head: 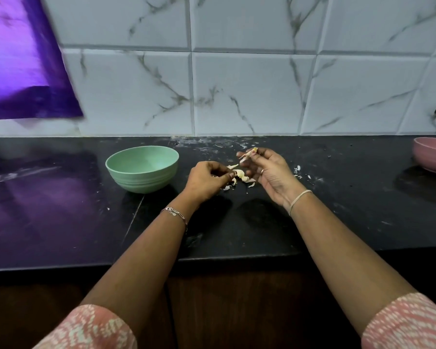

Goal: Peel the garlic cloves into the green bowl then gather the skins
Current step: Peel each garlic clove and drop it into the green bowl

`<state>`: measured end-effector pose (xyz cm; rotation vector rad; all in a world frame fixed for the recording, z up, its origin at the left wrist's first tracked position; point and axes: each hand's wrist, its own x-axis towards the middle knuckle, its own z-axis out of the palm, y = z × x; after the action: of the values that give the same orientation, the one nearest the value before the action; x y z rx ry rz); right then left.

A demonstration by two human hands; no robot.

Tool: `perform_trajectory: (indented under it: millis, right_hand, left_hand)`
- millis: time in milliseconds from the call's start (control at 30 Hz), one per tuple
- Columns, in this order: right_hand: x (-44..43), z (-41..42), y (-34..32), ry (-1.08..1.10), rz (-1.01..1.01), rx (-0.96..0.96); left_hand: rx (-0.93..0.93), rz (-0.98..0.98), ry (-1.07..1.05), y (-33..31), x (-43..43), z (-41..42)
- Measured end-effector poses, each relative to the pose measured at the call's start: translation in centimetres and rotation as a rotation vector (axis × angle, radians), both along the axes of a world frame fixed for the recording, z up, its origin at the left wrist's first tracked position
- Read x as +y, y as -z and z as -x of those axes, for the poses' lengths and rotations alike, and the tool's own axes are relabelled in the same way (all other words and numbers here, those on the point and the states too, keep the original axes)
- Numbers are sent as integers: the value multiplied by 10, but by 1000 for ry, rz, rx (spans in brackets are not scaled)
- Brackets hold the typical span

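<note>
**A:** Doing what with the right hand?

**B:** Pinching a garlic clove between thumb and fingertips, lifted above the black counter. Trailing a thin strip of skin down and to the left.

**A:** And with the left hand?

**B:** Curled as well, thumb against forefinger, pinching into the garlic skins heaped on the counter between the two hands (whether a clove sits among them, too small to tell).

**A:** Where to find the green bowl?

**B:** Just left of the left hand, upright on the counter, near but not touching it. Well apart from the raised clove.

**A:** Anything else worth noting?

**B:** At the far right edge, a pink bowl, partly cut off by the frame. To the right of the right hand, white flecks scattered over the counter. Behind everything, a marbled tile wall, and in the upper left corner a glossy purple panel, mirrored in the countertop below. On the left wrist, a chain bracelet; on the right, a pale thread band, plus a ring on one finger. At the bottom, pink patterned sleeves.
</note>
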<state>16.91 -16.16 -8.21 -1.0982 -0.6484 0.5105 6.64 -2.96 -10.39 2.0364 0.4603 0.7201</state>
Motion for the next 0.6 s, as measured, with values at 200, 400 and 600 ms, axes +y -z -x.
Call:
perform_trajectory:
  millis: [200, 400, 600]
  right_hand:
    - [-5, -5, -1, 128, 77, -69]
    - [-8, 0, -1, 67, 97, -51]
    - [-6, 1, 6, 66, 166, -284]
  left_hand:
    - [187, -274, -60, -1, -2, 9]
    - [357, -576, -167, 1, -5, 16]
    - [-4, -186, -48, -4, -6, 10]
